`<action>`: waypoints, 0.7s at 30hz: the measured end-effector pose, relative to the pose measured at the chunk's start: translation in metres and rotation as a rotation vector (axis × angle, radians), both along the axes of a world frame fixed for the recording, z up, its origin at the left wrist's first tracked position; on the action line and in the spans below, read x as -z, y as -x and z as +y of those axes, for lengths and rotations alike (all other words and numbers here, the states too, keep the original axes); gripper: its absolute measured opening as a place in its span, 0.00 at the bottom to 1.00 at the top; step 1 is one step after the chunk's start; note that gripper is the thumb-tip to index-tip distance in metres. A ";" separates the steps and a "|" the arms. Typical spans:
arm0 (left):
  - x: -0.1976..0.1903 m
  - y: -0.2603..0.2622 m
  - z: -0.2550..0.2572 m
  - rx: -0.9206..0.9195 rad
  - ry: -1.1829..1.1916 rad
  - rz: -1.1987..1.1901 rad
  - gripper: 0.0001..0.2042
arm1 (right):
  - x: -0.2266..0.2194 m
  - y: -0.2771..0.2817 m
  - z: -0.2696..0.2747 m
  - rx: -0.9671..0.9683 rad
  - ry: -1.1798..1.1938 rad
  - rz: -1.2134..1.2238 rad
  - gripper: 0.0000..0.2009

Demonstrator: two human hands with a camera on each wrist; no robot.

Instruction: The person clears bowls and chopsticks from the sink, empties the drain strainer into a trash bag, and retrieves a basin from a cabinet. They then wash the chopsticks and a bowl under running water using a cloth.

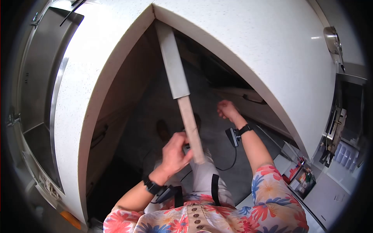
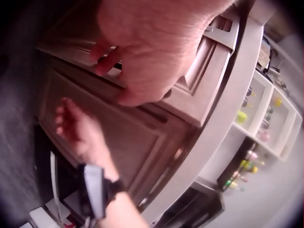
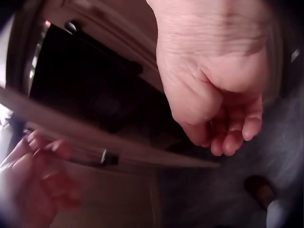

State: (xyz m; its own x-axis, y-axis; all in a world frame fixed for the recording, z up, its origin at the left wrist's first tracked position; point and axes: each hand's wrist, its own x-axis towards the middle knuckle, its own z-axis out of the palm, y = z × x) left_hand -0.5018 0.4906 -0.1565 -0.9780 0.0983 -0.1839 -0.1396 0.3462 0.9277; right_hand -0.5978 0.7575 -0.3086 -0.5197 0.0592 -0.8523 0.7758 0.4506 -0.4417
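The left hand (image 1: 174, 153) is at a wooden panel (image 1: 190, 126)'s handle (image 3: 110, 158); I can't tell whether it grips. The right hand (image 1: 228, 110) is empty, loosely curled.

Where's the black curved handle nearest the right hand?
Head view, right of centre: the black curved handle sits just right of the bare right hand, under the speckled white countertop.

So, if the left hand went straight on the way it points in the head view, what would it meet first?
Most likely the wooden strip right beside the left hand, though depth is hard to judge and they may already touch.
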 end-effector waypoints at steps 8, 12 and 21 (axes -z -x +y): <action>0.043 -0.048 -0.120 -0.166 0.443 -0.077 0.24 | 0.147 0.093 -0.035 -0.035 -0.034 0.070 0.15; 0.048 -0.034 -0.133 -0.082 0.776 0.232 0.19 | 0.201 0.099 -0.044 -0.744 -0.486 0.687 0.20; 0.051 -0.038 -0.147 -0.073 0.959 0.292 0.13 | 0.290 0.093 -0.023 -0.868 -0.726 0.377 0.10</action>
State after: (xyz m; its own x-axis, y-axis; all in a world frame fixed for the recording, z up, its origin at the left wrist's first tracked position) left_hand -0.4639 0.3437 -0.2074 -0.9952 -0.0273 0.0944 -0.0015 0.9650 0.2623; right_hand -0.6911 0.7346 -0.5987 -0.8348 -0.0304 -0.5497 -0.0356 0.9994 -0.0012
